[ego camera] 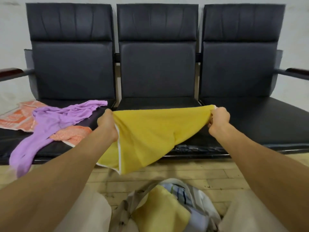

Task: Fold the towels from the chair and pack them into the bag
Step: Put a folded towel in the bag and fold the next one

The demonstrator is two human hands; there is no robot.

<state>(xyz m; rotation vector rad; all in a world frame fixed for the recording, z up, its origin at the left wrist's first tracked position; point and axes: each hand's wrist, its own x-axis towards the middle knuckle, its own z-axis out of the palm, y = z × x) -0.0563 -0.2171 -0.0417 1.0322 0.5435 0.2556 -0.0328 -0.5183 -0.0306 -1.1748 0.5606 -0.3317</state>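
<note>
Left hand (107,125) and right hand (219,120) each pinch a corner of the yellow towel (150,136), frame centre; soft, light, limp, best held at corners.

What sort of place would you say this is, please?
Probably a waiting area or lobby: three joined dark padded seats with end armrests stand against a plain pale wall, on a worn wood-plank floor.

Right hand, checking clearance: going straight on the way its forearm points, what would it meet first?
Probably the middle chair's backrest: the right hand, gripping a corner of the yellow towel, points forward and left. Depth is unclear; the seat cushion could come first.
</note>
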